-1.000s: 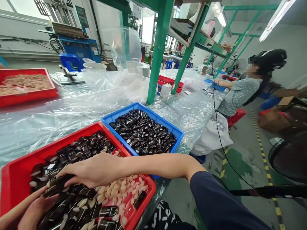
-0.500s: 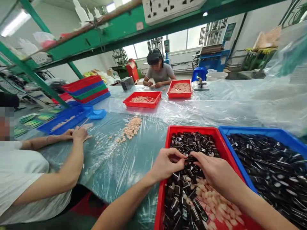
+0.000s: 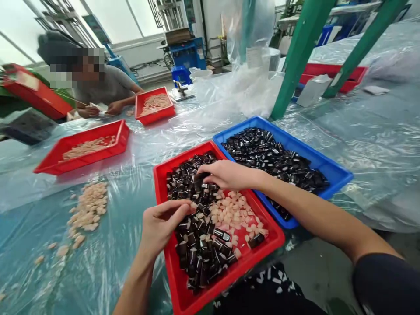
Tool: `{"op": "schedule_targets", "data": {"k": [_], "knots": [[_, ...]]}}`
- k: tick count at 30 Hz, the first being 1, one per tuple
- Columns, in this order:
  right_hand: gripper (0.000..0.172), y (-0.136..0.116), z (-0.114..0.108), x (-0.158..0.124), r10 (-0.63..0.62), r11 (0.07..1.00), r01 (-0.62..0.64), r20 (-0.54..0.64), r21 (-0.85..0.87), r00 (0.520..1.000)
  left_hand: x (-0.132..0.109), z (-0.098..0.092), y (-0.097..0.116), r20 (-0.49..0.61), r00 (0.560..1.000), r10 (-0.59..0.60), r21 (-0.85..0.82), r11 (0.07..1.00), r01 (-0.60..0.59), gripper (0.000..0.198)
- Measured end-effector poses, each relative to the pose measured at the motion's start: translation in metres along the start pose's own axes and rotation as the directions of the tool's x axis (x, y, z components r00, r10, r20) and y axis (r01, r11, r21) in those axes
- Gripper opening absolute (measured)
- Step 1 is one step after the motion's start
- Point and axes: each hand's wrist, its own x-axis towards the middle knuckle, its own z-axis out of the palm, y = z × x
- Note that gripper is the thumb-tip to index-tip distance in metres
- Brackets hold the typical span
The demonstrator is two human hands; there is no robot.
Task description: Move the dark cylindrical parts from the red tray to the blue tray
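A red tray (image 3: 277, 238) holds many small glossy black pieces (image 3: 200, 245) and a spread of small flat pale pieces (image 3: 232, 210). Above its left side, my left hand (image 3: 166, 221) is closed in a pinch, with what looks like one pale piece at the fingertips. My right hand (image 3: 226, 175) reaches over the tray from the right, low over the black pieces. Its thumb and fingers close around a dark piece, partly hidden by the fingers. Against the red tray's right side stands a blue tray (image 3: 337, 179) full of similar black pieces (image 3: 272, 153).
Loose pale pieces (image 3: 90, 205) lie on the plastic-covered table (image 3: 124, 223) at left. Two red trays (image 3: 88, 157) (image 3: 157, 116) with pale pieces stand farther back, near a co-worker (image 3: 111, 87). A green post (image 3: 295, 61) rises behind the blue tray.
The view has swung right. My hands, together over the black pieces before, are now apart: the left at the tray's left side, the right farther back over the pile.
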Motion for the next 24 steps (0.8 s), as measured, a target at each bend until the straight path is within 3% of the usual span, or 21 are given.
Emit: {"op": "schedule_targets", "data": {"k": [2, 5, 7, 10, 13, 19, 24], "knots": [[0.025, 0.002, -0.007, -0.002, 0.05, 0.997, -0.05, 0.013, -0.062, 0.999, 0.0, 0.002, 0.0, 0.007, 0.998, 0.069, 0.129, 0.989, -0.069, 0.021], [0.023, -0.004, -0.004, -0.004, 0.021, 0.998, -0.016, 0.067, -0.068, 0.998, 0.003, 0.006, 0.004, -0.166, 0.958, 0.236, 0.246, 0.95, -0.191, 0.026], [0.023, -0.01, 0.003, -0.004, -0.015, 0.997, 0.023, 0.093, -0.076, 0.996, 0.008, 0.009, 0.008, -0.141, 0.946, 0.292, 0.297, 0.924, -0.241, 0.027], [0.022, -0.014, 0.013, -0.003, -0.044, 0.993, 0.053, 0.087, -0.106, 0.995, 0.016, 0.013, 0.012, -0.021, 0.973, 0.231, 0.265, 0.939, -0.217, 0.025], [0.019, -0.013, 0.019, -0.001, -0.047, 0.988, 0.058, 0.079, -0.142, 0.996, 0.021, 0.014, 0.011, 0.022, 0.993, 0.115, 0.15, 0.982, -0.117, 0.026], [0.018, -0.008, 0.022, 0.0, -0.071, 0.982, 0.079, 0.052, -0.171, 0.996, 0.038, 0.005, 0.015, 0.128, 0.992, 0.009, -0.009, 1.0, -0.008, 0.023], [0.017, 0.0, 0.021, 0.003, -0.107, 0.968, 0.1, -0.017, -0.23, 0.994, 0.054, 0.004, 0.021, 0.128, 0.991, -0.039, -0.12, 0.991, 0.054, 0.023]]}}
